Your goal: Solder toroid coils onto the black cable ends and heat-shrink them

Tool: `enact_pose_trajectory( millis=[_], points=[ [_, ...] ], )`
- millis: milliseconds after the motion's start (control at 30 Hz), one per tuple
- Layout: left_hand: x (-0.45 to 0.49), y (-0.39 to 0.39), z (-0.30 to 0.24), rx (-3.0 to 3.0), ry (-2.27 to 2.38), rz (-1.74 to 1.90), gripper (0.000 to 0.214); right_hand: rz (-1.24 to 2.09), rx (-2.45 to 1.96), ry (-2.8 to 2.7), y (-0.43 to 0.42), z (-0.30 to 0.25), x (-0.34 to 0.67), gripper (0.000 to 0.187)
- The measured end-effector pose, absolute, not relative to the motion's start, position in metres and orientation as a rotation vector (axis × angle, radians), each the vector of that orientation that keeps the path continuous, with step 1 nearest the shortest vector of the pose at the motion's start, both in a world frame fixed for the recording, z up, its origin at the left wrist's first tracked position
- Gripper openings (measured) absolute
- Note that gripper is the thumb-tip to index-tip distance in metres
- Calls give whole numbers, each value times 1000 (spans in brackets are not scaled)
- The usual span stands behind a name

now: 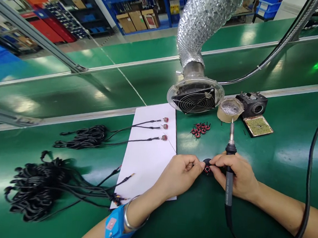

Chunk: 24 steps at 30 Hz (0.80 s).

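A small red-and-black wound ring coil (207, 169) lies against a round black piece (206, 161) on the green bench. My left hand (180, 174) is closed, with thumb and index finger pinching the coil's left side. From the right, my right hand (238, 176) also meets the coil and the black piece with its fingertips. That same hand carries a soldering iron (229, 179), held nearly upright with its tip pointing away from me. The fingers partly cover the coil. Just beyond, several similar red-and-black coils (200, 130) lie in a small heap.
A fume hood with fan grille (195, 100) hangs over the bench's back. Beside it stand a solder-filled cup (230, 109), an iron stand (252, 104) and a sponge tray (258, 125). Leftward are a white sheet (147, 158), small motors (165, 127) and black cable bundles (38, 188).
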State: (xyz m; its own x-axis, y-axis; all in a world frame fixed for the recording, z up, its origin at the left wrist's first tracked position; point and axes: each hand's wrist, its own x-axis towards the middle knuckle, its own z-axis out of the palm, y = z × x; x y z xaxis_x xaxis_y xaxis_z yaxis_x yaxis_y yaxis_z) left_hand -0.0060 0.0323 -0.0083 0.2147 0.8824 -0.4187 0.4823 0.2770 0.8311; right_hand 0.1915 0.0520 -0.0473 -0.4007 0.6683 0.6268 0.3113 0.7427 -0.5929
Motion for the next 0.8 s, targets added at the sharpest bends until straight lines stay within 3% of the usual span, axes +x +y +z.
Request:
enact_pose_trajectory(
  millis=[100,200,300,400,633,800],
  points=[
    [-6,36,-13,1386,1409,473,42,405,-606,-2120,55,-41,189,17],
    [-4,35,-16,1379,1384,481,41,98,-533,-2286,58,-29,188,19],
    [-4,35,-16,1368,1369,484,33,-198,-478,-2389,58,-17,187,20],
    [-5,34,-17,1351,1366,482,19,-244,-454,-2445,57,-14,188,19],
    [-8,29,-16,1464,1355,454,21,582,-620,-2256,68,-26,203,28],
    [-8,25,-6,1729,1379,418,21,874,-671,-2191,74,-36,204,32]
  ],
)
